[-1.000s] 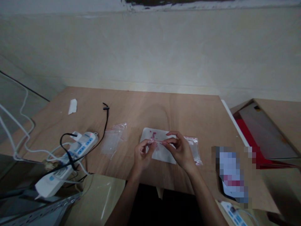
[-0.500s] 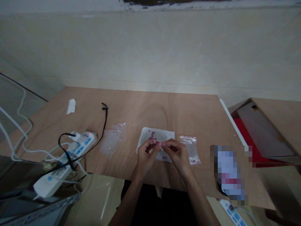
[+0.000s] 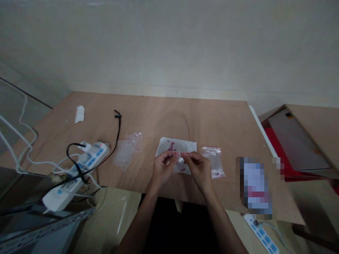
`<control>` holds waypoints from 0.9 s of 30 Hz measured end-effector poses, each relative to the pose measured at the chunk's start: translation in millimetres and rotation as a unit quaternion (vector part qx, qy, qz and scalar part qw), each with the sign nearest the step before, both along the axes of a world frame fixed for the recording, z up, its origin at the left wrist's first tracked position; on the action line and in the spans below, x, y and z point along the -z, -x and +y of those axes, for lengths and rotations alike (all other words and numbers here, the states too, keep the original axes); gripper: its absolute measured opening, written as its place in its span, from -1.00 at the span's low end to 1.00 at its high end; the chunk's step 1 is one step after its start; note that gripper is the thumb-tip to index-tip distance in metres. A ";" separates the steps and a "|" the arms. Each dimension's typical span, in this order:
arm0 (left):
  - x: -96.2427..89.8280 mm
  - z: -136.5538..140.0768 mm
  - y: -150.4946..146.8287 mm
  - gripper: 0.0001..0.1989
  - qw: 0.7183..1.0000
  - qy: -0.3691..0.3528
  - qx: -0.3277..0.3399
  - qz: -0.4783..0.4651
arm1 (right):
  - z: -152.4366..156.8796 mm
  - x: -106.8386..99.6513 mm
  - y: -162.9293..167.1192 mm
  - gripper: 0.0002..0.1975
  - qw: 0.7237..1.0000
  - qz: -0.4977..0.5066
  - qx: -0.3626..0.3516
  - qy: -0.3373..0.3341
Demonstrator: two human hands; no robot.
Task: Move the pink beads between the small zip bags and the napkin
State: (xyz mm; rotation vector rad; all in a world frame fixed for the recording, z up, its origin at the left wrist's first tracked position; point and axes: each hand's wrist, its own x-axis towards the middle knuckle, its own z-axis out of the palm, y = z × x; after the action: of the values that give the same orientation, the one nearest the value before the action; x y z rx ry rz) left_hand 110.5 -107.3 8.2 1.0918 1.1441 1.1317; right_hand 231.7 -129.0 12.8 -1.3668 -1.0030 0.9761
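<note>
My left hand (image 3: pixel 162 173) and my right hand (image 3: pixel 200 173) pinch the top edge of a small clear zip bag (image 3: pixel 180 160) between thumbs and fingers. A red line runs along the bag's seal; what is inside it I cannot make out. Behind and below the hands lies a white sheet (image 3: pixel 189 145) with several small red pieces (image 3: pixel 171 144) scattered on it. Right of my right hand sits a stack of clear zip bags (image 3: pixel 215 162), with something small and reddish at its lower end. More flat, clear bags (image 3: pixel 124 151) lie to the left.
A white power strip (image 3: pixel 92 157) with tangled cables lies at the table's left edge. A black cable (image 3: pixel 119 128) and a paper scrap (image 3: pixel 79 114) are farther back. At right are a blurred-out phone-like object (image 3: pixel 255 187), a second power strip (image 3: pixel 261 233) and a red item (image 3: pixel 278 151).
My fingertips have spread slightly apart along the bag's top, and more of its clear film shows between them. The view has tilted down a little.
</note>
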 end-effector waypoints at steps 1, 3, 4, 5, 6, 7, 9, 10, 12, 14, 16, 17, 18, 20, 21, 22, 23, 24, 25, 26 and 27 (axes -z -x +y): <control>0.5 0.4 1.0 -0.73 1.000 0.006 0.005 -0.002 | -0.1 0.2 -0.1 -0.82 1.000 0.003 -0.008 0.001; 2.2 -0.6 1.6 -0.72 1.000 0.012 0.012 -0.008 | -1.1 2.5 0.9 -0.80 1.000 0.011 -0.020 0.004; 3.1 -1.9 1.5 -0.71 1.000 0.010 0.014 -0.007 | -2.0 4.3 1.8 -0.77 1.000 0.016 -0.025 0.007; 4.0 -3.6 1.2 -0.72 1.000 0.003 0.017 -0.001 | -3.3 6.1 2.7 -0.75 0.999 0.021 -0.028 0.010; 4.8 -5.5 1.0 -0.73 1.000 -0.007 0.021 0.009 | -4.7 7.9 3.6 -0.73 0.999 0.025 -0.030 0.014; 5.6 -7.4 1.1 -0.73 0.999 -0.017 0.026 0.022 | -6.1 9.4 4.1 -0.73 0.999 0.028 -0.028 0.016; 6.8 -10.1 2.5 -0.72 0.998 -0.028 0.039 0.044 | -8.5 10.7 3.6 -0.75 0.999 0.031 -0.018 0.017; 7.2 -10.9 3.8 -0.70 0.997 -0.027 0.048 0.049 | -9.5 10.6 2.7 -0.76 0.999 0.030 -0.011 0.016; 7.1 -11.4 7.6 -0.66 0.995 -0.021 0.075 0.054 | -10.9 8.8 -0.1 -0.77 1.000 0.027 -0.002 0.015; 5.1 -11.7 11.9 -0.61 0.990 -0.026 0.111 0.078 | -12.0 6.0 -3.5 -0.77 1.000 0.025 -0.004 0.015; 1.7 -12.7 16.1 -0.56 0.982 -0.041 0.141 0.117 | -13.0 3.3 -6.9 -0.75 0.999 0.027 -0.018 0.015; 0.0 -13.3 18.3 -0.54 0.978 -0.049 0.151 0.135 | -13.2 2.1 -8.5 -0.73 0.999 0.021 -0.029 0.017; -1.3 -13.8 20.8 -0.52 0.974 -0.055 0.159 0.150 | -13.2 0.8 -10.3 -0.70 0.999 0.008 -0.041 0.020; -1.7 -13.0 28.7 -0.49 0.970 -0.064 0.160 0.173 | -12.0 -2.2 -15.1 -0.65 0.997 -0.040 -0.056 0.032; -0.6 -11.3 35.1 -0.47 0.968 -0.068 0.134 0.199 | -10.7 -4.0 -18.4 -0.64 0.996 -0.068 -0.053 0.040; 1.3 -8.4 43.4 -0.47 0.964 -0.069 0.087 0.241 | -9.0 -6.1 -22.7 -0.63 0.994 -0.089 -0.040 0.049; 3.7 -4.2 54.0 -0.49 0.954 -0.069 0.026 0.289 | -6.8 -8.1 -28.2 -0.62 0.993 -0.100 -0.019 0.058; 6.2 1.3 66.4 -0.52 0.930 -0.063 -0.061 0.357 | -4.2 -9.9 -34.8 -0.59 0.992 -0.110 0.005 0.067; 8.7 8.0 80.2 -0.60 0.907 -0.050 -0.123 0.399 | -1.3 -11.2 -42.5 -0.54 0.989 -0.123 0.029 0.076; 10.8 15.7 94.7 -0.60 0.891 -0.039 -0.167 0.421 | 2.0 -11.7 -50.9 -0.48 0.985 -0.145 0.048 0.084; 12.5 23.9 109.1 -0.55 0.872 -0.026 -0.208 0.443 | 5.5 -11.1 -59.8 -0.44 0.978 -0.176 0.062 0.094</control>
State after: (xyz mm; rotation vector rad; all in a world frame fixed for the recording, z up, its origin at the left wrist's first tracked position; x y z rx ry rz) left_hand 1.4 -83.4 -4.2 1.5135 2.1597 0.9780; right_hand 291.5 -123.5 24.0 -1.7826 -1.0910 0.7646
